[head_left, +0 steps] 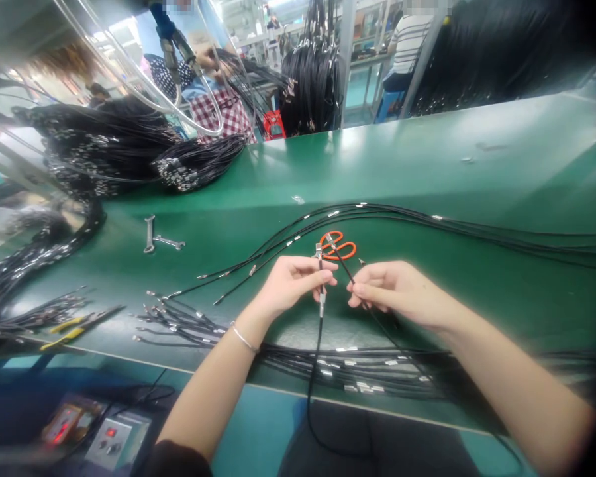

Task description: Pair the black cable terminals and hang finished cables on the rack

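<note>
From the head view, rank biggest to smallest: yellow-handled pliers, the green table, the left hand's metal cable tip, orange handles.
1. Green table
2. Yellow-handled pliers
3. Orange handles
4. Metal cable tip at the left hand

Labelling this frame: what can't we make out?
Head view:
White label on the cable in the left hand: print too small.
Orange-handled tool: working end unseen, perhaps hidden by left or right hand.
Upper cables: right ends cut off by picture edge.
Grey box: markings too blurred.
</note>
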`<state>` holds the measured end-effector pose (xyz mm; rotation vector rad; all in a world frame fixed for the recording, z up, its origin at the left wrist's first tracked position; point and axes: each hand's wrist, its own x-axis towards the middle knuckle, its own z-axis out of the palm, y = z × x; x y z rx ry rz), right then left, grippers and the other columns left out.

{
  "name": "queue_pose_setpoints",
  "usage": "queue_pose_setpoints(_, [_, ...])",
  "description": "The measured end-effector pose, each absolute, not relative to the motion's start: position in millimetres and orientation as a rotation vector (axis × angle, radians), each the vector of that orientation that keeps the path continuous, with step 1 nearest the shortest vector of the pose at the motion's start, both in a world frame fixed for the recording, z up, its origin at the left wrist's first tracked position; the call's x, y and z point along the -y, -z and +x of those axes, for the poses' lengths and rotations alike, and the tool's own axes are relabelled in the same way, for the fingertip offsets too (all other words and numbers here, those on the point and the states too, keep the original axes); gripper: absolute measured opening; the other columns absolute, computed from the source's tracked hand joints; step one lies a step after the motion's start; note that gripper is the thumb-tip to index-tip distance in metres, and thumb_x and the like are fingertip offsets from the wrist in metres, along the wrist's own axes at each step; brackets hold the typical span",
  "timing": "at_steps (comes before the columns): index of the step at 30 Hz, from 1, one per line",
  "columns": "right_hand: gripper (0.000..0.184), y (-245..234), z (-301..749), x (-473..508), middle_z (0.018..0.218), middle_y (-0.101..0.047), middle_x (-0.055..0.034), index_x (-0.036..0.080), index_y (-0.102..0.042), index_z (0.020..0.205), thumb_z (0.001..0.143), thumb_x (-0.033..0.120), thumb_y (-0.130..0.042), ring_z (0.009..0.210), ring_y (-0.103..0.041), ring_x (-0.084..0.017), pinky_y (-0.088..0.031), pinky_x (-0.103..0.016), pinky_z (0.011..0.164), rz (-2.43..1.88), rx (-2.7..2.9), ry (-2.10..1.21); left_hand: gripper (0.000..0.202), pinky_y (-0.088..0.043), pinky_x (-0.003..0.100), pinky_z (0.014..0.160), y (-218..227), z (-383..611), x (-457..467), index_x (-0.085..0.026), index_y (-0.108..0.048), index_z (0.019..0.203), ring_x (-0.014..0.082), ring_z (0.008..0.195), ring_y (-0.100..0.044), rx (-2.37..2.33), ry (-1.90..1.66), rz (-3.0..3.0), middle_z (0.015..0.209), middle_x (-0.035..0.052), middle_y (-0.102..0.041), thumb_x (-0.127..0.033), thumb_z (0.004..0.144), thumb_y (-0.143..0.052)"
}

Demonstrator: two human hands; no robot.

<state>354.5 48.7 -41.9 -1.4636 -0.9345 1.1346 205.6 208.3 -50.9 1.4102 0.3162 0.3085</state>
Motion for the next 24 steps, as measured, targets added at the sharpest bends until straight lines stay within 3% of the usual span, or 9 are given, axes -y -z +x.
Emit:
queue_pose_setpoints(4, [0.038,48,344,-53,0.068,-0.072,-0.0091,0.012,-0.066,0.072,0.062,0.042,-0.087,0.053,-0.058,-0.011,-0.045,-0.02,0.049,-1.435,0.834,-1.214,0.039,-0.053,0.024,0.053,56,207,-205,-0.008,-0.075,0.096,0.0116,0.054,-0.061,-0.309,-0.346,1.381,0.078,0.0101,-0.073,-0.037,0.071,-0.083])
queue_pose_setpoints(11, [0.04,56,335,-57,0.064,-0.071,-0.0069,0.013,-0.06,0.066,0.056,0.036,-0.09,0.051,-0.06,-0.01,-0.049,-0.021,0.051,-1.371,0.799,-1.266,0.038,-0.051,0.023,0.052,56,210,-201,-0.008,-0.076,0.095,0.0104,0.053,-0.06,-0.308,-0.336,1.373,0.079,0.0093,-0.073,-0.037,0.071,-0.083])
queue_pose_setpoints(24, [0.042,61,329,-57,0.065,-0.07,-0.0072,0.013,-0.056,0.067,0.061,0.04,-0.088,0.051,-0.062,-0.01,-0.05,-0.02,0.049,-1.397,0.82,-1.306,0.036,-0.051,0.023,0.052,56,209,-197,-0.01,-0.077,0.096,0.0103,0.052,-0.059,-0.317,-0.299,1.401,0.074,0.0075,-0.072,-0.036,0.072,-0.082])
